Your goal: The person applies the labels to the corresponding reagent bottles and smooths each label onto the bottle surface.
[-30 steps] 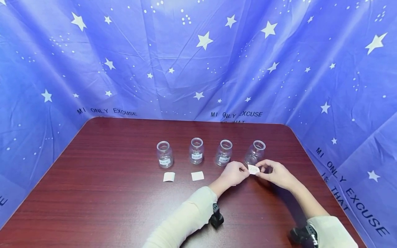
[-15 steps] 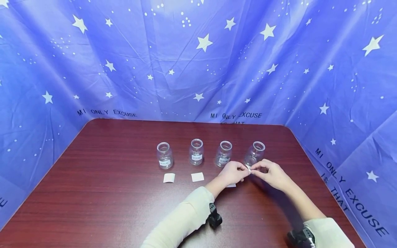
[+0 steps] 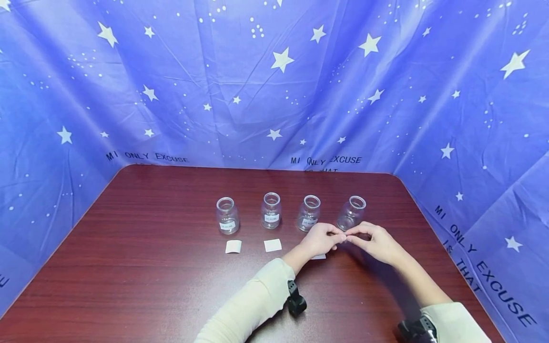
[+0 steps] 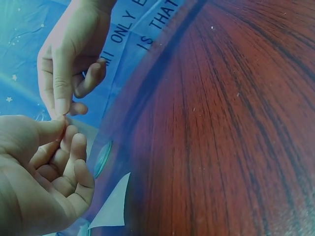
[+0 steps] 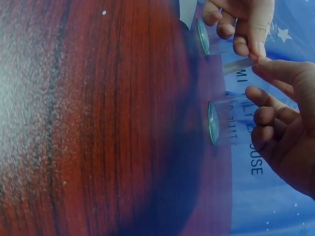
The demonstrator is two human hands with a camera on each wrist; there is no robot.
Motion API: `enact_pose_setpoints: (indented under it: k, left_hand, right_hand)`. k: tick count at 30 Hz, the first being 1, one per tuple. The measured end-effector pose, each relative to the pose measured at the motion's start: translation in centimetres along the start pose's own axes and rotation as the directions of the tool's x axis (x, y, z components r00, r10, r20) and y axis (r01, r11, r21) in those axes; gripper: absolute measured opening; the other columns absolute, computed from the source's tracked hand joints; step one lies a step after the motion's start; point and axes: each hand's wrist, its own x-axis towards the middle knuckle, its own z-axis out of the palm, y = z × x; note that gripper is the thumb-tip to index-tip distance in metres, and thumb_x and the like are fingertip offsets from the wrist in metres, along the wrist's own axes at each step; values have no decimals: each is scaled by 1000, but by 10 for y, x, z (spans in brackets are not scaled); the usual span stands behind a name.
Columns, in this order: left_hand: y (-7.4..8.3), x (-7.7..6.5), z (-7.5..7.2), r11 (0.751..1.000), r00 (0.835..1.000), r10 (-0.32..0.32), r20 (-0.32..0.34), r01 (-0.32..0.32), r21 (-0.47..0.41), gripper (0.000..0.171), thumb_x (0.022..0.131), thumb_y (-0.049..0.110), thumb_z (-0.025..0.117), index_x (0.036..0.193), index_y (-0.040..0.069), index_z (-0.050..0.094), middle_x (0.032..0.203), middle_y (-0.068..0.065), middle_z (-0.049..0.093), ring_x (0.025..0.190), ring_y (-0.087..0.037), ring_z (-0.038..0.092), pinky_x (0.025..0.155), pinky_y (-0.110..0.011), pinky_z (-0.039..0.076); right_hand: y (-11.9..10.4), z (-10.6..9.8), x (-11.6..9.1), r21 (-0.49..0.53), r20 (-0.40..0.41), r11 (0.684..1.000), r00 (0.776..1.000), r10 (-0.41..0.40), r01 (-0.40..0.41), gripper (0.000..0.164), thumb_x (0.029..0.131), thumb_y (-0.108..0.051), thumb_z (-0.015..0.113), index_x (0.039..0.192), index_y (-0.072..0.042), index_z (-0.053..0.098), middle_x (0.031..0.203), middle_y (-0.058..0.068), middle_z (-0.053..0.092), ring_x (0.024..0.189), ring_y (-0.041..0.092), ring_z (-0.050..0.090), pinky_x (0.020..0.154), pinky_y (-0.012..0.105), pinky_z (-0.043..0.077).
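My left hand and right hand meet fingertip to fingertip just in front of the rightmost glass jar. Between them they pinch a small white label, which hangs below the fingertips in the right wrist view and is mostly hidden by fingers in the head view. That jar shows no label on its visible side. Three more glass jars stand in a row to its left, each with a white printed label on its front. Below my left hand lies a white paper piece, partly covered in the head view.
Two other white paper pieces, one slightly curled and one flat, lie in front of the left jars. The dark red wooden table is backed by a blue star-patterned cloth.
The label's printed face showed a second ago; now it is turned and nearly hidden. My right hand has shifted left, bringing the fingertips together. Little differs over the last half second.
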Motion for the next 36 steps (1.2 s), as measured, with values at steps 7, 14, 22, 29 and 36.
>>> enact_pose_setpoints:
  k: [7,14,22,29,36]
  left_hand:
    - [3,-2,-1,1000,1000,-6,-2,6,19,15,89,21,64,91,8,70,83,-11,70,55,-6,57,51,-16,43]
    - [6,-3,-1,1000,1000,-24,-3,24,2,15,88,23,64,90,8,69,78,-14,69,54,-8,56,46,-23,47]
    - [4,-3,1,1000,1000,-21,1,21,-24,10,86,15,62,87,6,67,75,-17,67,53,-12,57,44,-25,46]
    - [6,-4,2,999,999,-32,-14,32,0,10,84,16,61,83,8,66,77,-13,68,52,-10,56,44,-21,45]
    - [10,-8,4,998,998,-51,-38,53,38,9,83,14,59,78,8,63,69,-3,69,45,-5,52,42,-17,40]
  right_hand:
    - [1,0,0,7,1,1000,1000,25,-25,9,83,-19,70,92,-20,72,86,-7,67,77,-3,50,67,23,44]
    - [-1,-2,0,5,-24,998,998,66,-66,3,84,-18,68,86,-17,71,81,-6,66,71,-3,51,63,20,43]
    - [-1,-6,1,41,-1,983,984,180,-180,6,88,-16,62,86,-12,66,69,-4,59,61,0,47,57,20,40]
    - [0,-8,2,48,-36,974,974,225,-223,10,89,-18,61,89,-10,66,70,0,58,59,3,44,53,22,38]
    - [1,-14,3,53,-95,963,958,269,-265,13,90,-18,58,90,-8,66,85,6,67,69,-1,52,62,20,41]
